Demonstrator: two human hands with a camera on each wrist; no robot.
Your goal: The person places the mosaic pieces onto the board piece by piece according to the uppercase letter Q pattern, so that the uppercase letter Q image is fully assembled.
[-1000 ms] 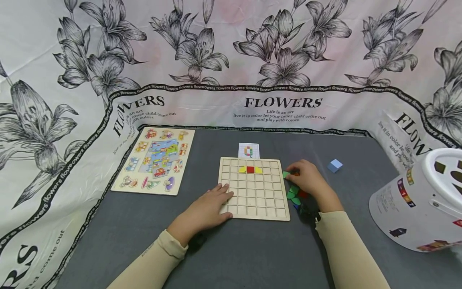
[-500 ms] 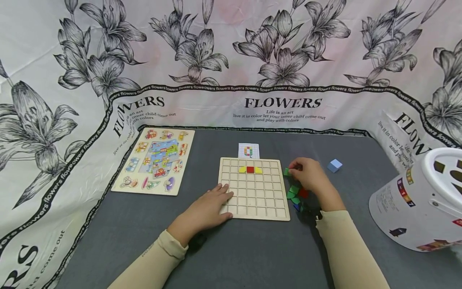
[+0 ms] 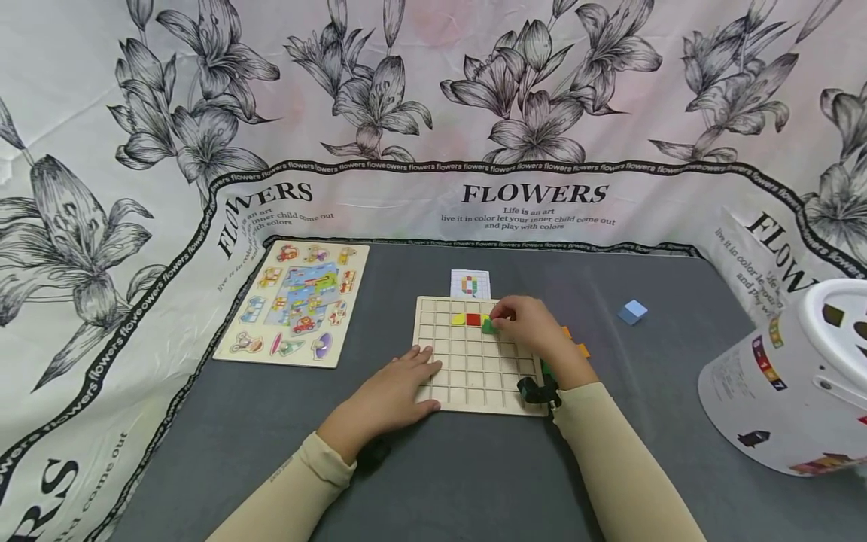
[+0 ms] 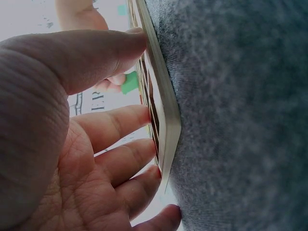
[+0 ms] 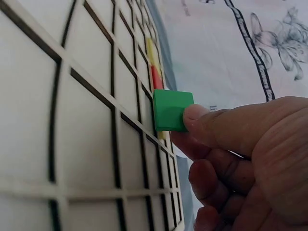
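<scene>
While the right hand (image 3: 531, 325) has its grip pinched on a small green tile (image 5: 173, 110), thumb on one face, the tile is over the far part of a wooden board (image 3: 460, 376) with little squares. It is too hard to tell if the tile touches the board. Beside the tile, a red square (image 3: 473, 320) sits in the board, with a yellow piece (image 3: 458, 319) on its left and another yellow piece (image 5: 161, 135) on its right, partly hidden by the tile. The left hand (image 3: 382, 399) lies on the left edge of the board, its grip spread, with the thumb at the near corner. A little card (image 3: 470, 284) lies at the far edge of the board. Orange pieces (image 3: 583, 350) peek out by the right sleeve (image 3: 612, 452). Farther off on the gray surface (image 3: 420, 482), a blue cube (image 3: 633, 312) and a big white bucket (image 3: 745, 399) stand on the right, and a picture board (image 3: 264, 358) lies on the left. Behind it all hangs a white cloth (image 3: 379, 203) with black flowers.
</scene>
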